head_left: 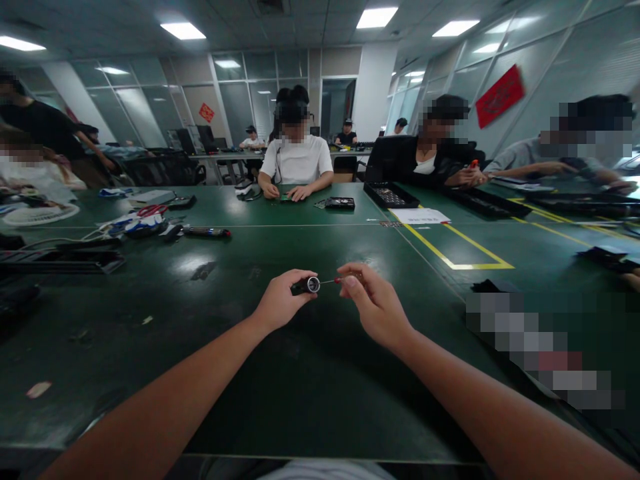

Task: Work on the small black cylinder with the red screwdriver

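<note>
Above the green table, my left hand (285, 298) is closed around a short black cylinder with a silver ring at its end (313, 285), which looks like a small flashlight. The ringed end faces me, and the fingers hide much of the body. Between the thumb and fingers of my right hand (370, 300) is a thin screwdriver (338, 281) with a red part by its shaft. Its metal shaft points left and reaches the cylinder's side near the ring; whether the tip touches cannot be made out.
Red-handled scissors (153, 210) and a utility knife (206, 232) lie at the left. A black parts tray (391, 195) and a white paper (420, 215) sit beyond my right hand, near yellow tape (475, 267). Across the table (240, 400) a person in white (296, 160) handles a small green board.
</note>
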### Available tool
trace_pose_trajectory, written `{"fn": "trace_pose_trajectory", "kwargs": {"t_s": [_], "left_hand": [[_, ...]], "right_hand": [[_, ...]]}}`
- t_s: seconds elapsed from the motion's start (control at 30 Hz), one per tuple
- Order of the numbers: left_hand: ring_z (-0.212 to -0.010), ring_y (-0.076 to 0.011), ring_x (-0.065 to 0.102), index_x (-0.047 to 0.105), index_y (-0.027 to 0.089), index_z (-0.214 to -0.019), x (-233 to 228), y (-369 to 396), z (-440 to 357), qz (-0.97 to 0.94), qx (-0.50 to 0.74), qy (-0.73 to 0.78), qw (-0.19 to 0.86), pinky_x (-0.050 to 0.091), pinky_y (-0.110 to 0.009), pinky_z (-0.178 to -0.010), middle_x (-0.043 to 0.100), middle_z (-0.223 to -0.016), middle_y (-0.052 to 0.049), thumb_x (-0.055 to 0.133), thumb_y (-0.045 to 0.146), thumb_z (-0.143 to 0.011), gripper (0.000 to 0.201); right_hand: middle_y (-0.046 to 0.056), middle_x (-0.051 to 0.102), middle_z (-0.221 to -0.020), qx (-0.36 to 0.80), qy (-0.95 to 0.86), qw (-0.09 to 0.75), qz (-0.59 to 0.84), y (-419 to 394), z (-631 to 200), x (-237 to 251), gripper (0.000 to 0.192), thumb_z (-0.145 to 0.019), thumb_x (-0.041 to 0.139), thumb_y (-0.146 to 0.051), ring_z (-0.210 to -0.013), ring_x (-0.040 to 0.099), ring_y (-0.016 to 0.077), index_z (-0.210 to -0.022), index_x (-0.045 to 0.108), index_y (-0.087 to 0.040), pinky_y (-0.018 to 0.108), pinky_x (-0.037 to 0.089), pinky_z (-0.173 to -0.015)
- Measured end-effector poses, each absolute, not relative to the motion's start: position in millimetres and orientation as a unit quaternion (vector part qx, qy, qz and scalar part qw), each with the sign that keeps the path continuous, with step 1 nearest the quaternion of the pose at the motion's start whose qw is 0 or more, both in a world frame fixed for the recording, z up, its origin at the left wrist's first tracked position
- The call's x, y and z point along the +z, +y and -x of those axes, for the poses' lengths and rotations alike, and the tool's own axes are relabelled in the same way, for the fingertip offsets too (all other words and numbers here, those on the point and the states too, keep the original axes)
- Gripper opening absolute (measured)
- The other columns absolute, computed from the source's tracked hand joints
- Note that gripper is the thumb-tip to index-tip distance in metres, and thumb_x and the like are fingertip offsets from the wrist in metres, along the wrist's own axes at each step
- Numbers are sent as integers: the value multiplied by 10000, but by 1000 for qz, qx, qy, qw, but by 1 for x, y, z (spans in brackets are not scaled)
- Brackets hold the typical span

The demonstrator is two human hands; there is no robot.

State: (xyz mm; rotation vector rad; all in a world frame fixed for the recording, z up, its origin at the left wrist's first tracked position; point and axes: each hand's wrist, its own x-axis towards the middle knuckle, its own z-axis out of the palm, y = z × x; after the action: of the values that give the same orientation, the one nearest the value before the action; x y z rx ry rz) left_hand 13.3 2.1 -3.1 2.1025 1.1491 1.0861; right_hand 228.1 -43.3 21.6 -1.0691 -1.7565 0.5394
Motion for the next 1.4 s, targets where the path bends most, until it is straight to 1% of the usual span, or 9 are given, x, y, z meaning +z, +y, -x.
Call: {"fn": "trace_pose_trajectory", "kwargs": {"t_s": [0.13, 0.3, 0.43, 0.53, 0.63, 0.83, 1.0, 1.27, 1.4], "left_hand": [[-1074, -228, 651, 709, 240, -1130, -3, 2, -13, -778, 393, 420, 251, 472, -400, -999, 720, -1132, -40, 782, 161, -783, 363], [-1080, -231, 650, 711, 239, -1129, -4, 2, -12, -779, 392, 423, 246, 469, -414, -1014, 718, -1139, -44, 779, 167, -787, 356], [-1082, -235, 649, 708, 238, -1133, -4, 2, -11, -774, 393, 430, 247, 468, -425, -1019, 716, -1140, -46, 773, 162, -788, 359], [-1086, -235, 648, 708, 240, -1141, -3, 2, -11, -776, 393, 428, 244, 471, -420, -1015, 715, -1147, -46, 778, 168, -787, 368], [-1088, -234, 649, 710, 238, -1140, -3, 2, -12, -778, 393, 427, 242, 470, -416, -1017, 717, -1149, -46, 781, 161, -783, 373], [-1084, -238, 652, 716, 236, -1118, -3, 2, -13, -775, 391, 433, 242, 471, -427, -1020, 722, -1135, -49, 787, 142, -767, 370], [-1091, -243, 648, 713, 238, -1126, -4, 3, -12, -779, 387, 433, 236, 469, -434, -1023, 717, -1148, -51, 782, 165, -777, 363], [-1093, -234, 645, 707, 239, -1136, -5, 4, -10, -779, 392, 429, 235, 464, -418, -1021, 715, -1149, -44, 779, 159, -785, 367], [-1098, -235, 643, 708, 238, -1136, -4, 3, -10, -776, 391, 432, 242, 462, -419, -1023, 714, -1155, -46, 781, 160, -786, 365]], "right_hand": [[19, 653, -698, 186, -697, 502, 477, -45, -227, 28, 451, -1040, 356, -470, -660, 640, 178, -1038, 731, -219, 300, 476, -622], [17, 678, -764, 171, -691, 505, 489, -46, -227, 30, 328, -1011, 456, -414, -662, 630, 176, -1152, 675, -214, 303, 472, -628], [31, 679, -835, 176, -686, 514, 484, -44, -228, 26, 271, -990, 496, -372, -736, 647, 191, -1156, 627, -203, 324, 496, -689], [55, 690, -916, 159, -699, 508, 478, -44, -229, 27, 254, -995, 478, -335, -826, 656, 208, -1113, 661, -204, 346, 502, -753], [71, 697, -957, 139, -716, 498, 470, -44, -228, 28, 316, -1022, 428, -352, -872, 655, 216, -1092, 699, -203, 358, 498, -784], [56, 722, -809, 159, -693, 487, 507, -43, -227, 30, 460, -1038, 353, -466, -814, 690, 235, -1095, 735, -215, 350, 506, -697], [36, 718, -805, 158, -693, 489, 505, -44, -227, 29, 357, -1017, 438, -411, -713, 670, 202, -1156, 698, -210, 317, 479, -632], [70, 694, -967, 126, -723, 483, 478, -42, -229, 27, 296, -1005, 445, -314, -851, 645, 214, -1150, 674, -195, 348, 490, -756], [67, 717, -959, 150, -705, 487, 493, -42, -228, 28, 368, -1035, 389, -383, -873, 667, 225, -1161, 687, -209, 355, 501, -767]]}}
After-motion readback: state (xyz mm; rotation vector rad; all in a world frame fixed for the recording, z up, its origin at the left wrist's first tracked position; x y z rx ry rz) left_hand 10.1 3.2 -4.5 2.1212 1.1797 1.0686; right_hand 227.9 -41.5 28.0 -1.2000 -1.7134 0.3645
